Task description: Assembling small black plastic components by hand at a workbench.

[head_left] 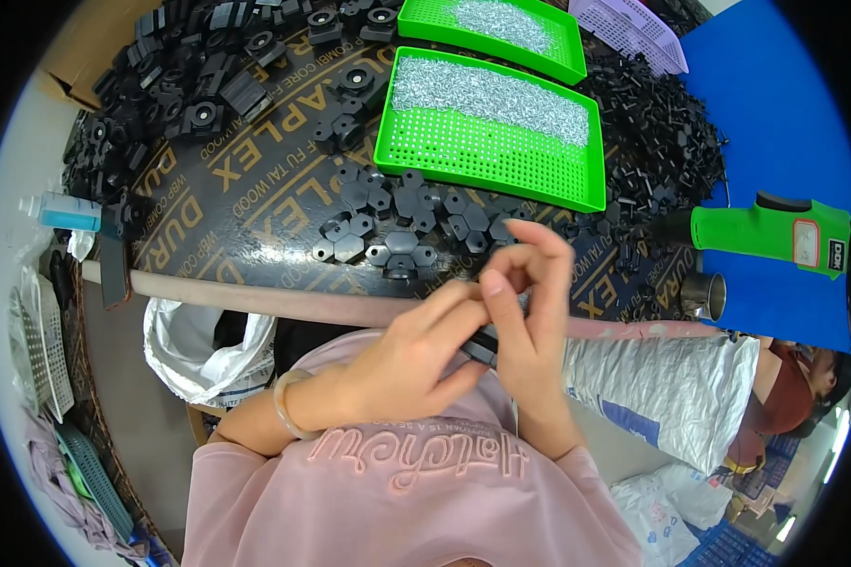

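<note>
My left hand (pixel 416 354), with a pale bangle at the wrist, is closed round a black plastic part (pixel 480 348) in front of my chest, just off the table's near edge. Most of that part is hidden by my fingers. Bent over the same spot, my right hand (pixel 534 307) has its thumb meeting the left fingertips and its other fingers curled. A small silvery glint shows in its palm, too little to name. Several black six-sided parts with lugs (pixel 402 250) lie on the table beyond my hands.
Two green perforated trays (pixel 482 161) hold small silvery pieces. Black parts are heaped at the left (pixel 161 94) and right (pixel 662 132). A green power screwdriver (pixel 766 236) lies at the right by a metal cup (pixel 703 296). A phone (pixel 115 260) and blue bottle (pixel 66 212) sit left.
</note>
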Motion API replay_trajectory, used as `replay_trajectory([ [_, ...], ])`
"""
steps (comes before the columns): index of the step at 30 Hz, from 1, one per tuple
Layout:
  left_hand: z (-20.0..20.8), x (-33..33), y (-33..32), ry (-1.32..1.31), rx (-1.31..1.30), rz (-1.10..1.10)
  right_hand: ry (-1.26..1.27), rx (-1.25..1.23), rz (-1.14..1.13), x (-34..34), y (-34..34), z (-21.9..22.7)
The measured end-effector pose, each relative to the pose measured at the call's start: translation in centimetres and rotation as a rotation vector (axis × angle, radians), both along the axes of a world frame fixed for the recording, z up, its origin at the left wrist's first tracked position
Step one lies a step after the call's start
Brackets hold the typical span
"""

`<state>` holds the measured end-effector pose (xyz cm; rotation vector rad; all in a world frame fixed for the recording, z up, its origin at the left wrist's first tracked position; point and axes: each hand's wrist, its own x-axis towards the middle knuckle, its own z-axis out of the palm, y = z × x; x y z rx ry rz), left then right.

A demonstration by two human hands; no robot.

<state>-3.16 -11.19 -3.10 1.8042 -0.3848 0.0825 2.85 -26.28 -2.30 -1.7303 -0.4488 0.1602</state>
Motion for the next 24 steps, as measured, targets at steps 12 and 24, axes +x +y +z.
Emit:
replay_trajectory([
  [12,-1.0,0.5,0.3,-0.058,-0.161,-0.018,0.060,0.583,-0.121,-1.1,0.1,-0.2],
  [24,-2.0,-0.4,1.2,-0.149,-0.448,0.044,0.267,0.136,0.240,-0.9,-3.8,1.4],
])
